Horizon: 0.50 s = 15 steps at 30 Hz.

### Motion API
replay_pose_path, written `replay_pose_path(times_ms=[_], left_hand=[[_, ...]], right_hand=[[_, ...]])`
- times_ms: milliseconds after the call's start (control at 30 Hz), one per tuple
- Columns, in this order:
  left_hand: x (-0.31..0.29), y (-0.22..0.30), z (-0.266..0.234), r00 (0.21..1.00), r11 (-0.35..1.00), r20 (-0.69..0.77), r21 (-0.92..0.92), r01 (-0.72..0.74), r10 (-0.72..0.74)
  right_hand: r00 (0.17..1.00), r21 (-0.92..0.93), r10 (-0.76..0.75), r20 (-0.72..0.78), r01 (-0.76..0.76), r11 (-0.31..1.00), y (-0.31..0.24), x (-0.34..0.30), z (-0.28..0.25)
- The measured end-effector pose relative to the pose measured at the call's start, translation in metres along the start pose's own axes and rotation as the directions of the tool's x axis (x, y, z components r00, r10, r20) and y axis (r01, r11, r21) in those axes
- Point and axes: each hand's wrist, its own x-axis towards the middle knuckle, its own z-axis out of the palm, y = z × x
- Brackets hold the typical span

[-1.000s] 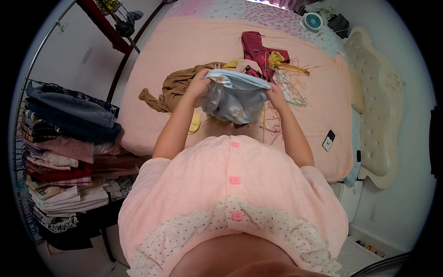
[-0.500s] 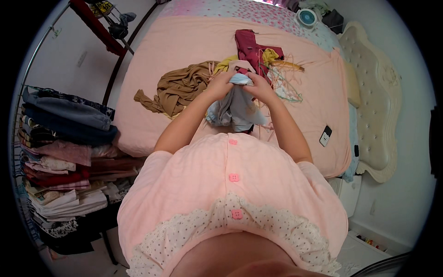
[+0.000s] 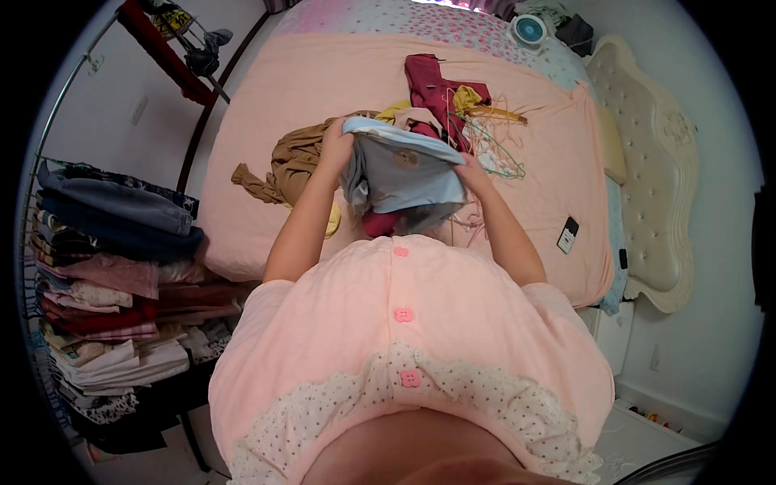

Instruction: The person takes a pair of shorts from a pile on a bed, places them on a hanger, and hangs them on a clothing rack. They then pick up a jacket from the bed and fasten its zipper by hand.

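1. Garment (image 3: 408, 178): light blue, spread taut above the bed (image 3: 307, 81).
2. Left hand (image 3: 337, 145): fingers closed around the garment's upper left corner, just beside brown cloth (image 3: 295, 166).
3. Right hand (image 3: 474, 175): fingers closed around its upper right corner, near tangled hangers (image 3: 503, 150).

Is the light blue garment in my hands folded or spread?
Spread: the light blue garment hangs loosely between the left hand and right hand, which hold its upper edge wide.

Blue garment (image 3: 416, 174), type unclear, between hands (image 3: 336, 147) (image 3: 474, 175)
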Motion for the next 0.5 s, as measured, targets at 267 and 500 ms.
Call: replay_pose_path(times_ms=[267,500], left_hand=[[-0.013,0.006,0.045,0.954,0.877,0.28,0.424,-0.225,0.109],[-0.018,0.035,0.066,0.846,0.83,0.497,0.378,-0.41,0.191]], right_hand=[[0.999,0.369,-0.047,-0.003,0.045,0.928,-0.079,0.005,-0.012],[0.967,-0.014,-0.134,0.216,0.14,0.99,-0.119,-0.009,0.008]])
